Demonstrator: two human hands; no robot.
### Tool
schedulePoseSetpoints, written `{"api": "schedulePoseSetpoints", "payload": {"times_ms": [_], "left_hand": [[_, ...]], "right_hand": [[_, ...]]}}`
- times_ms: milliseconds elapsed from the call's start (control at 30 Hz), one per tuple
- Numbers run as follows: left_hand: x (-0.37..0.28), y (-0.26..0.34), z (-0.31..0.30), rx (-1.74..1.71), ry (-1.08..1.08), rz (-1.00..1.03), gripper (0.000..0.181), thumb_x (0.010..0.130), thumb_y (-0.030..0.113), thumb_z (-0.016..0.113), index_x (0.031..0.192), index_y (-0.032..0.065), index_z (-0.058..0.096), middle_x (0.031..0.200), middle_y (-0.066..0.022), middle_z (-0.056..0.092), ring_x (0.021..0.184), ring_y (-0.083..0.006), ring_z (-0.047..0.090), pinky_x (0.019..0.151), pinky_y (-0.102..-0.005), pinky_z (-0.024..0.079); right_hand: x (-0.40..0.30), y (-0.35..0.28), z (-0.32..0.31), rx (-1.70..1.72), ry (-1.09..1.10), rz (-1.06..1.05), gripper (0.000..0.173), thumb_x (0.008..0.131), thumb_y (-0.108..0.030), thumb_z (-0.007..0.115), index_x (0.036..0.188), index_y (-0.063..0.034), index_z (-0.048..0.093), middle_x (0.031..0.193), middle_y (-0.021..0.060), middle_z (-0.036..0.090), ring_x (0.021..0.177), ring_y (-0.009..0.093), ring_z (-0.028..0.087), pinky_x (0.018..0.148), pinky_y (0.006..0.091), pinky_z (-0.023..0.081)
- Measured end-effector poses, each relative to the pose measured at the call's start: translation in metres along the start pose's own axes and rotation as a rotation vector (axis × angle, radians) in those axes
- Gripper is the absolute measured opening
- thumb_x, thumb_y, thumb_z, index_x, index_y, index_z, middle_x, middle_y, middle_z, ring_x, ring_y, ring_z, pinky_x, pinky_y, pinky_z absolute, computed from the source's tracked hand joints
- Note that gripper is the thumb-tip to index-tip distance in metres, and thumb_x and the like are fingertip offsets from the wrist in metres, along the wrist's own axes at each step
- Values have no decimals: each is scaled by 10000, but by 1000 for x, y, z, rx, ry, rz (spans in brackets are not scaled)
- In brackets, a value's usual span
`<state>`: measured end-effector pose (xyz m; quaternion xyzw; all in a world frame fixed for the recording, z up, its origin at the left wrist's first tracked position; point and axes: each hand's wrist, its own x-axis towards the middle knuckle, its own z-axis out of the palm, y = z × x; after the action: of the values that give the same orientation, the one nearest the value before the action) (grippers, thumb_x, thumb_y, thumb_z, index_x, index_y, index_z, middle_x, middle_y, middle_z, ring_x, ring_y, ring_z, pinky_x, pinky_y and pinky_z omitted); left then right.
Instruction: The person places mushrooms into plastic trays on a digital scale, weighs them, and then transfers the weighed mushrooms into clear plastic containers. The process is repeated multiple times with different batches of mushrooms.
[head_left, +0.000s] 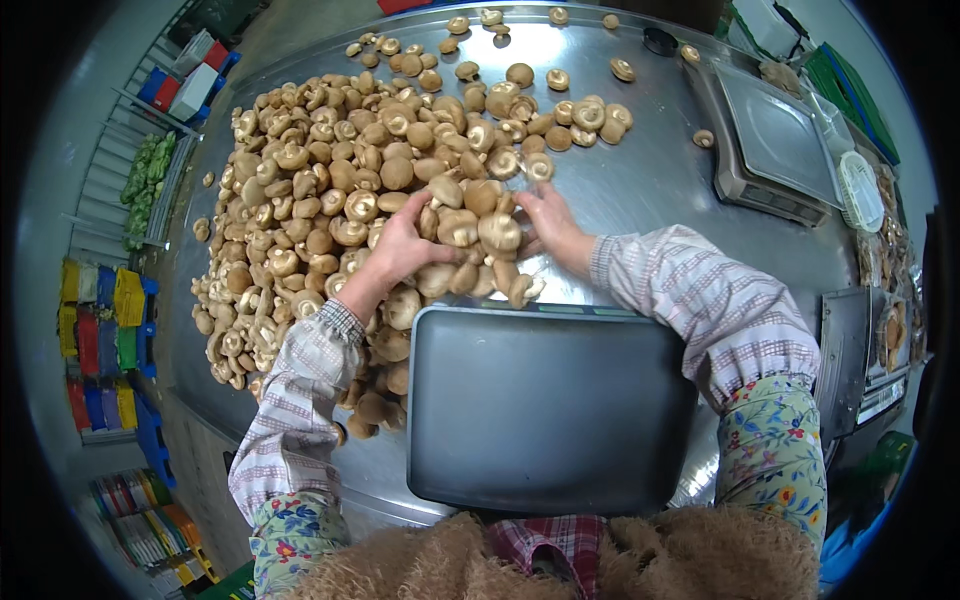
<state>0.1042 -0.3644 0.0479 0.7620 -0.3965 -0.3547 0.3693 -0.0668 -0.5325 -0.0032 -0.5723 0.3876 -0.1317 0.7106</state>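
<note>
A large heap of shiitake mushrooms (315, 172), with brown caps and pale stems, covers the left and middle of a steel table (637, 195). My left hand (399, 246) and my right hand (556, 226) cup a cluster of mushrooms (480, 229) from both sides, at the right edge of the heap. Some fingers are hidden behind the caps, and the right hand is slightly blurred. Directly below the cluster, close to my body, lies a dark grey plastic tray (547, 405) with nothing on its floor. A few mushrooms overhang its far rim.
Loose mushrooms (557, 79) are scattered along the table's far side, near a round black lid (660, 42). A weighing scale (780, 135) stands at the right, beside a white plastic basket (860, 191) and bagged goods (881, 262). Coloured bins (109, 322) line the left wall.
</note>
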Motion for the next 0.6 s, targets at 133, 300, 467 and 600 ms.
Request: {"api": "schedulePoseSetpoints", "payload": {"times_ms": [133,300,467,600], "left_hand": [[17,45,30,-52,-18,22,854,584,135,836,1329,-16,446,1241,-180,569,1084,-264,590,946,-330,463],[32,53,38,151,-16,105,777,609,135,797,1320,69,490,1199,-208,589,1114,-307,572,946,-350,458],[21,49,44,-124,-44,25,602,747,97,708,1310,56,501,1047,-142,647,742,-161,637,698,-307,537],[15,42,25,84,224,51,342,785,133,678,1093,-9,637,917,-94,681,761,-164,639,688,-314,528]], "right_hand": [[42,42,8,431,-104,7,428,933,-296,432,1212,25,483,1153,181,560,1086,266,555,941,369,456],[2,-11,-46,-191,-181,141,465,955,-345,431,1154,58,549,1029,165,624,809,228,674,531,336,589],[-2,-15,-63,-258,-284,250,303,868,-132,595,1016,132,609,724,172,645,489,215,636,409,320,554],[-1,-8,-66,-363,-199,116,174,859,-62,553,872,95,627,695,129,623,483,169,601,402,268,516]]}}
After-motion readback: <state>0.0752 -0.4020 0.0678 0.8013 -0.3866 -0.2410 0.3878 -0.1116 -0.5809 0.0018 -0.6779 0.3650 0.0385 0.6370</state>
